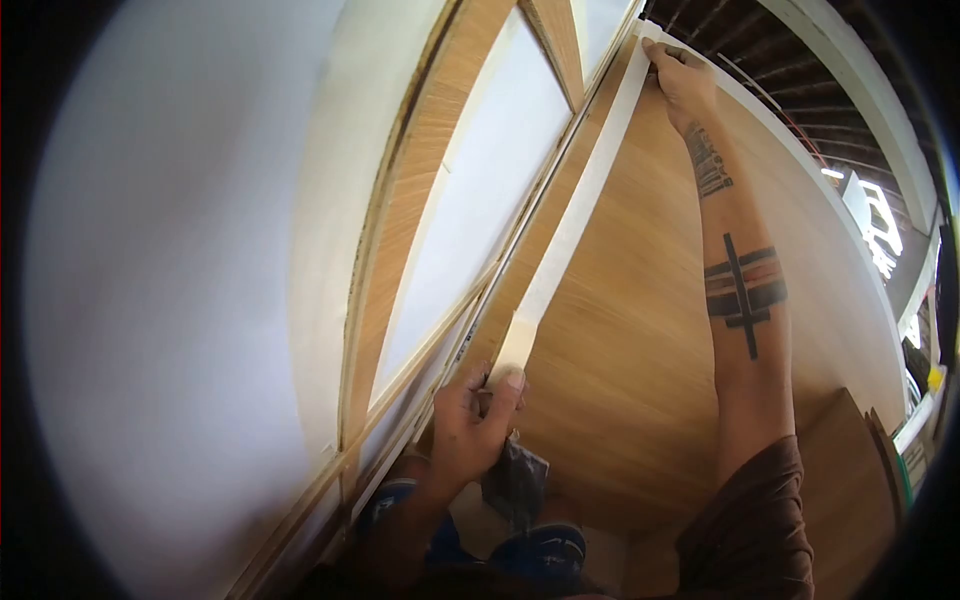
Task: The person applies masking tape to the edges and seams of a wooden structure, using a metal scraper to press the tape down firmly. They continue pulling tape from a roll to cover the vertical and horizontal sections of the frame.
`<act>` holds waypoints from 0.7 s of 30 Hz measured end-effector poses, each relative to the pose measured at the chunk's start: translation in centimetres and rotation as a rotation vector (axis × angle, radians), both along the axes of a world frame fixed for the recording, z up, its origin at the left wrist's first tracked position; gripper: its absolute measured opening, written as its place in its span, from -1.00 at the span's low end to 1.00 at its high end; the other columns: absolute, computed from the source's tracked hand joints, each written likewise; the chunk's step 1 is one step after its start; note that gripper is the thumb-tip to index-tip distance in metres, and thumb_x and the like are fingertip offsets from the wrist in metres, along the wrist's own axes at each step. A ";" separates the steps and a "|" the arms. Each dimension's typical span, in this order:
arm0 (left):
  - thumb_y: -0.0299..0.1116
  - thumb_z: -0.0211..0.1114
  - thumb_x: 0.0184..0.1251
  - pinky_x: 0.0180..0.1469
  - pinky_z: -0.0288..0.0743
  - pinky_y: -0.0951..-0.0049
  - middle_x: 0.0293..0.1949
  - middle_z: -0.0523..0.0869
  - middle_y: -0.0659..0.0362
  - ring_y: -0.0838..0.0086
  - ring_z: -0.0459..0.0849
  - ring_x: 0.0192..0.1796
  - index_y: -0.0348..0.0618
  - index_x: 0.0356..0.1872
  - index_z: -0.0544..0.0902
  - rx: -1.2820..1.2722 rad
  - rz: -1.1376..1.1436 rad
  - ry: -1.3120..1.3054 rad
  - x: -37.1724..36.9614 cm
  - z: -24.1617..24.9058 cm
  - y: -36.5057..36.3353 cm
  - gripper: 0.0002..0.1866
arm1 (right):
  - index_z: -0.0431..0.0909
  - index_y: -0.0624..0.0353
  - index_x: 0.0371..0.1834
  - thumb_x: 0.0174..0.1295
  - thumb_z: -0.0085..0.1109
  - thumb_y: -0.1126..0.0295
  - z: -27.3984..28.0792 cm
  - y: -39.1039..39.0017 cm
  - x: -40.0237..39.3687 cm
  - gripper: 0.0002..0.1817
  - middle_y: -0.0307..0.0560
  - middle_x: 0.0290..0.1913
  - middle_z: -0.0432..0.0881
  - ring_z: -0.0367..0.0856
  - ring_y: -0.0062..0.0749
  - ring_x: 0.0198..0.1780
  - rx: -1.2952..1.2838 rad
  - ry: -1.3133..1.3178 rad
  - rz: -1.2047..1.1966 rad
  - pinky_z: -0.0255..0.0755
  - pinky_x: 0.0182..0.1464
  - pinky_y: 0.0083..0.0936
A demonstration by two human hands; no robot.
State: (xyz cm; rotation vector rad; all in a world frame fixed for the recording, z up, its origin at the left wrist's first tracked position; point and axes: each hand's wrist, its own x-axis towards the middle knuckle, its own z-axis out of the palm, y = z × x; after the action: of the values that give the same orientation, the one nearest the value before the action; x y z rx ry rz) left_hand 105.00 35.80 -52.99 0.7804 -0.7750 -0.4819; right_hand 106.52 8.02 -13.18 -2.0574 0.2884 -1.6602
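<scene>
No words, brand names, numbers or signs can be read anywhere in the view. The dark tattoo (pixel 708 160) near the wrist of the raised arm may include lettering, but it is too small and blurred to make out. The other tattoo (pixel 743 290), further along the forearm, shows only crossed bars.

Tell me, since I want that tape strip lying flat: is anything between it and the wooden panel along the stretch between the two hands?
Nothing visible. The tape strip runs bare from the left hand up to the right hand, over the wooden panel; no object crosses it.
</scene>
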 end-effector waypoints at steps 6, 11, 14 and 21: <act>-0.33 0.28 0.62 -0.18 0.48 0.50 -0.37 0.68 0.22 0.59 0.61 -0.29 -0.32 -0.24 0.68 -0.027 0.041 0.050 1.1 0.3 -3.4 -0.75 | 0.75 0.26 0.02 0.24 0.55 0.39 1.3 1.4 0.1 -0.67 -0.08 -0.18 0.76 0.71 -0.47 -0.26 0.054 -0.048 -0.039 0.66 -0.30 -0.52; -0.28 0.32 0.60 -0.21 0.50 0.55 -0.35 0.71 0.25 0.64 0.61 -0.32 -0.32 -0.16 0.70 0.003 0.060 0.017 1.9 -0.1 -4.0 -0.75 | 0.80 0.14 -0.06 0.25 0.52 0.30 3.0 0.9 0.0 -0.75 -0.15 -0.25 0.81 0.75 -0.52 -0.24 0.033 0.038 -0.178 0.65 -0.26 -0.51; -0.24 0.36 0.59 -0.22 0.53 0.60 -0.32 0.73 0.27 0.69 0.62 -0.33 -0.33 -0.07 0.72 0.016 0.075 0.004 2.4 -0.3 -4.2 -0.72 | 0.84 0.06 -0.09 0.26 0.49 0.18 2.4 2.6 -0.7 -0.74 -0.21 -0.27 0.84 0.78 -0.54 -0.23 -0.165 0.137 -0.452 0.65 -0.16 -0.48; -0.22 0.36 0.59 -0.19 0.56 0.59 -0.32 0.74 0.24 0.66 0.64 -0.30 -0.34 -0.10 0.72 -0.011 0.117 -0.004 3.1 -0.4 -5.0 -0.70 | 0.85 -0.02 -0.01 0.26 0.44 0.00 2.1 1.4 -0.7 -0.62 -0.22 -0.17 0.88 0.81 -0.40 -0.17 -0.357 0.102 -0.504 0.65 -0.01 -0.40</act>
State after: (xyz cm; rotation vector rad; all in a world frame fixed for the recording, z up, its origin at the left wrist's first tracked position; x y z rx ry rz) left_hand 108.07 30.80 -53.44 0.8115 -0.7308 -0.3707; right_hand 105.78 9.42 -11.09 -2.4867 0.6273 -2.0155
